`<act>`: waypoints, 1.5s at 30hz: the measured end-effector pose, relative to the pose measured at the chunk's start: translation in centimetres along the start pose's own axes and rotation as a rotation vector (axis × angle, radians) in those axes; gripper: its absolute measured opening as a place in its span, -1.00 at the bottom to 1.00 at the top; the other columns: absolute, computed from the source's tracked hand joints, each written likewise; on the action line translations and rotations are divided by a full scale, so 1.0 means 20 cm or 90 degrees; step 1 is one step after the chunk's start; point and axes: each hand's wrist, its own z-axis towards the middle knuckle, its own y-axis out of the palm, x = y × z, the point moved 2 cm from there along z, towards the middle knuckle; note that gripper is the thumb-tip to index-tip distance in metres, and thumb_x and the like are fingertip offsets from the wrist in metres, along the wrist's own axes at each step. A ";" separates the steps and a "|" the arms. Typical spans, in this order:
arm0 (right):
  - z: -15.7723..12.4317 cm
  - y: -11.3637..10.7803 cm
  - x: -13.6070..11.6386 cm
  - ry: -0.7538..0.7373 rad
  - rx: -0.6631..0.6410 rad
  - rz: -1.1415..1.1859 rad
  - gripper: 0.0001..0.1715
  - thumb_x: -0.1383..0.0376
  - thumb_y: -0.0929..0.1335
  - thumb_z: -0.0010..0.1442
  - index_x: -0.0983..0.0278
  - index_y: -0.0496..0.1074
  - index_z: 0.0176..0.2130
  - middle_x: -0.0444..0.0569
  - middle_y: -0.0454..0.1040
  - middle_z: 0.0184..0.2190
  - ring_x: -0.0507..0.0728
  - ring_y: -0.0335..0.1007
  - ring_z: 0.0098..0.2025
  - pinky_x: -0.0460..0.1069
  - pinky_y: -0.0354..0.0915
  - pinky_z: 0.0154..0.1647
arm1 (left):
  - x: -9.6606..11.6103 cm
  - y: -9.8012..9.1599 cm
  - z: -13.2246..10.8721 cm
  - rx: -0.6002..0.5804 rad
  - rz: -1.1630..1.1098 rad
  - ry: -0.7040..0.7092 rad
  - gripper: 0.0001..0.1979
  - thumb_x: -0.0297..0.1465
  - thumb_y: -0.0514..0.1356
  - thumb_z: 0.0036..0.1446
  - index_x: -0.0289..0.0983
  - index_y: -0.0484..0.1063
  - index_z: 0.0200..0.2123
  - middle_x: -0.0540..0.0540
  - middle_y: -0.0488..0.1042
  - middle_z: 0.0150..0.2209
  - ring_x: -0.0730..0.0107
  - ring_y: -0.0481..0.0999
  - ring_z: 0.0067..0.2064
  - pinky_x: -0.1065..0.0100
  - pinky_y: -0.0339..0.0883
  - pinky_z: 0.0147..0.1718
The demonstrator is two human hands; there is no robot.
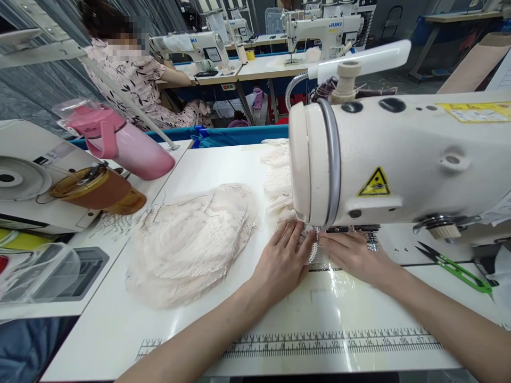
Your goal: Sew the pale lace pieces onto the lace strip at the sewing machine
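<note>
A strip of white lace point(313, 253) lies under the needle area of the white sewing machine point(399, 159). My left hand point(284, 255) rests flat on the lace just left of the needle, its fingers stretched forward and the thumb toward the needle. From the other side, my right hand point(353, 254) lies low on the machine bed with fingers extended, fingertips at the lace beside the presser foot. Part of those fingers is hidden under the machine head. More gathered cream lace fabric point(277, 178) runs out behind my left hand. A loose heap of cream lace point(191, 242) lies to the left.
Green-handled thread snips point(459, 270) lie at right. A printed ruler point(303, 344) runs along the front of the table. At left stand a pink bottle point(136, 143), an amber cup point(99, 189) and a clear plastic box point(48, 271). Behind, a person point(128, 80) sits at another machine.
</note>
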 end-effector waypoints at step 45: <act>0.03 0.00 -0.03 0.017 -0.015 0.157 -0.85 0.32 0.27 0.30 0.27 0.42 -0.28 -0.14 0.55 -0.28 -0.01 0.42 -0.24 -0.08 0.20 -0.25 | -0.14 -0.09 0.02 0.209 -0.112 0.153 -0.78 -0.51 0.04 0.27 -0.25 0.45 -0.13 -0.04 0.58 -0.15 0.40 0.57 -0.13 0.20 0.40 0.04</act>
